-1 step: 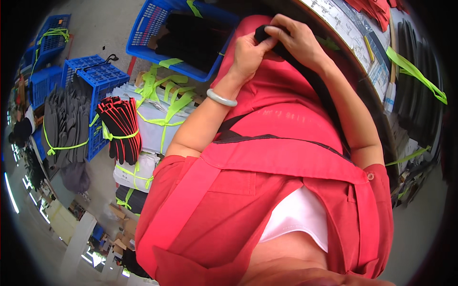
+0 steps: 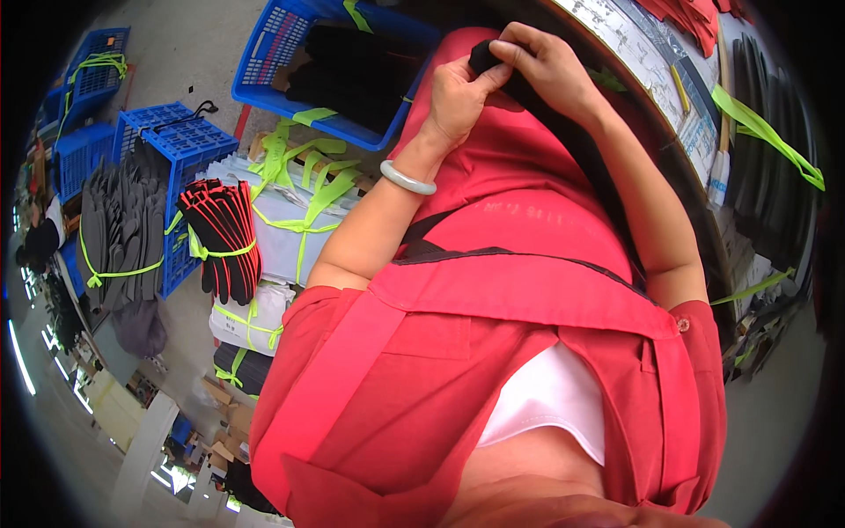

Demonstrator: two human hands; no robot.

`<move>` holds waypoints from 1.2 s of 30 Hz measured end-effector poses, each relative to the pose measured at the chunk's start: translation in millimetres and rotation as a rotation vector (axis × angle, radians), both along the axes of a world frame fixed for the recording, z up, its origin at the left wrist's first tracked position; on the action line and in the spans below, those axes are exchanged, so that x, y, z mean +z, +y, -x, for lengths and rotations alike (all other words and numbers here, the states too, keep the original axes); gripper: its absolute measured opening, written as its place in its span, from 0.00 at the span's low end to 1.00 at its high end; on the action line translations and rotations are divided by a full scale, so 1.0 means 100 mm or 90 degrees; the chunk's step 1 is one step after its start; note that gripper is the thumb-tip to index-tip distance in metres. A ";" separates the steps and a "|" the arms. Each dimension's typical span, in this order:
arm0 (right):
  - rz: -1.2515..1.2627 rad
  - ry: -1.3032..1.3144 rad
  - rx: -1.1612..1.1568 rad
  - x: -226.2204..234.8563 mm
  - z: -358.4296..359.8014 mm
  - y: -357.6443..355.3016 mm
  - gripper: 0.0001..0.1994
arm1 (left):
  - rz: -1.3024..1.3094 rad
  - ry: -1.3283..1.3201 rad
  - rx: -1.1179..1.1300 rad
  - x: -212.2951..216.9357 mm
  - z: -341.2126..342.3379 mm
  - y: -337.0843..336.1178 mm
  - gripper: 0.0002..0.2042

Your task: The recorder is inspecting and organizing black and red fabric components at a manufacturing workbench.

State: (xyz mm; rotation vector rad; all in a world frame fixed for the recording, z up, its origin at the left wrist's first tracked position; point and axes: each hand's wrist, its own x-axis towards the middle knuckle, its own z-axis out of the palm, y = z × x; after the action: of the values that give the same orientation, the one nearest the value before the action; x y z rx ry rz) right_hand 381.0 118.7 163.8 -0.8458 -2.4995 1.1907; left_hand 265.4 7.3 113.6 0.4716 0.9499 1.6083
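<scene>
Pinching black fabric (image 2: pixel 481 58) between thumbs and fingertips of left hand (image 2: pixel 456 101) and right hand (image 2: pixel 551 75), both nearly closed, near red apron's (image 2: pixel 493 158) far edge; seemingly working fabric's end; next probably calls for steady fingertips.

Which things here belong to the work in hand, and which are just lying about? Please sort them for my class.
Work in hand:
black fabric, held in the fingers of the left hand and right hand

Apparently just lying about:
blue basket beyond the left forearm
red-striped black bundle
grey tied bundle
yellow tool
</scene>
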 end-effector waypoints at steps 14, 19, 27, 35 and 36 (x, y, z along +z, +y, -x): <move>0.261 0.050 -0.073 -0.10 0.06 0.11 0.19 | -0.002 -0.059 -0.073 0.06 0.10 0.00 0.10; 0.265 -0.051 -0.049 -0.04 0.15 0.08 0.18 | -0.026 0.300 -0.059 0.11 0.08 -0.05 0.09; 0.197 -0.002 -0.090 -0.11 0.11 0.05 0.17 | 0.032 -0.149 -0.132 -0.05 0.11 0.04 0.16; 0.381 -0.037 -0.082 -0.21 -0.15 0.07 0.21 | 0.038 -0.199 -0.095 -0.22 0.21 0.00 0.13; 0.379 -0.034 -0.085 -0.19 -0.14 0.04 0.21 | 0.036 -0.197 -0.099 -0.23 0.20 0.01 0.13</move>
State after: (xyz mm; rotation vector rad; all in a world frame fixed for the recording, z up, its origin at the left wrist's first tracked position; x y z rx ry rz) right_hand 395.4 122.7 145.2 -1.1656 -2.0921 1.9171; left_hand 245.0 7.8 90.9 0.2408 0.7053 1.4579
